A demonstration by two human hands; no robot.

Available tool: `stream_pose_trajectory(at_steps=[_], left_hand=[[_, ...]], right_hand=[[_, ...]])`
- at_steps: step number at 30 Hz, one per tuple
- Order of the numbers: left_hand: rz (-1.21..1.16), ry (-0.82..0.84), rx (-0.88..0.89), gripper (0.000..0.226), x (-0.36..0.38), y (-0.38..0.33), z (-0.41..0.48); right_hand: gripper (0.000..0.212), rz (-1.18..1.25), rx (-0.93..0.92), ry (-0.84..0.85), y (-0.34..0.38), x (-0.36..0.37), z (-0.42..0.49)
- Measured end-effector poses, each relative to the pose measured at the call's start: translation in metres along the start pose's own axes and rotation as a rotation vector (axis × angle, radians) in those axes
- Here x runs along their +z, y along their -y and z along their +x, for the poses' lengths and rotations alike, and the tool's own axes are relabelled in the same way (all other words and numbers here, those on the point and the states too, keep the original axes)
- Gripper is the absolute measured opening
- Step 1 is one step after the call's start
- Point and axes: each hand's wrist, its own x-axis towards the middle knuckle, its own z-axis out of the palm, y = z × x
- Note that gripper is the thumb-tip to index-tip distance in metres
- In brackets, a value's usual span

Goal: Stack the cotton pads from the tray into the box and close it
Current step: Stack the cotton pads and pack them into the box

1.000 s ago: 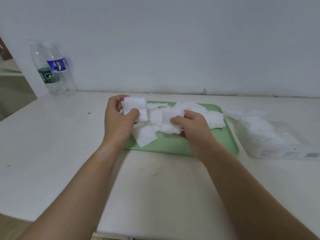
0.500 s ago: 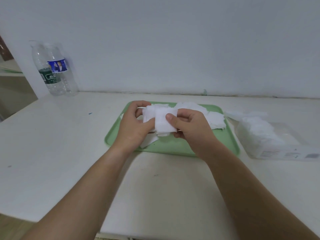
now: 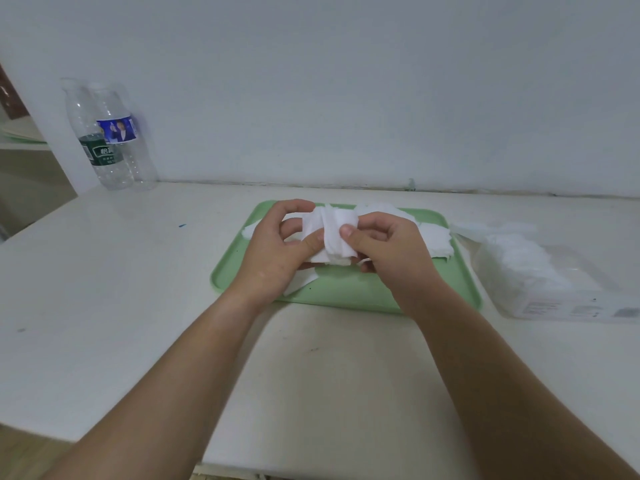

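White table (image 3: 138, 306); cotton pads (image 3: 332, 233) pinched between left hand (image 3: 273, 261), right hand (image 3: 391, 258).

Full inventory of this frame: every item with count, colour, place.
green plastic tray: 1, green, table centre, below both hands
bundle of white cotton pads: 1 bundle, pad count unclear, white, held between both hands above the tray
loose white cotton pads: several, white, lying on the tray, mostly far right
clear plastic box: 1, transparent, on the table right of the tray, white pads inside
clear plastic bottles: 2, transparent, one green label, one blue label, far left by the wall
white table: 1, white, bears everything
wall: 1, pale, behind the table
left hand: 1, grips the bundle's left side
right hand: 1, pinches the bundle's right side, thumb in front
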Motion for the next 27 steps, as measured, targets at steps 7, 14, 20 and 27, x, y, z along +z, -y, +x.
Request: stream_pose_trajectory(at_steps=[7,14,20,27], left_hand=[[0.0,0.016,-0.031,0.023,0.002,0.002,0.0],[-0.058,0.007,-0.09,0.027,0.008,0.0,-0.001],[-0.002,0.011,-0.049,0.047,0.01,-0.016,-0.007],[-0.051,0.173,0.016,0.055,0.039,-0.048,-0.023]], right_hand=[[0.014,-0.165,-0.06,-0.072,-0.003,0.003,0.001],[0.016,-0.313,-0.115,-0.098,-0.003,0.005,-0.001],[0.034,-0.418,-0.07,-0.158,0.019,-0.003,-0.006],[0.057,-0.44,-0.062,0.215,0.077,-0.048,-0.026]])
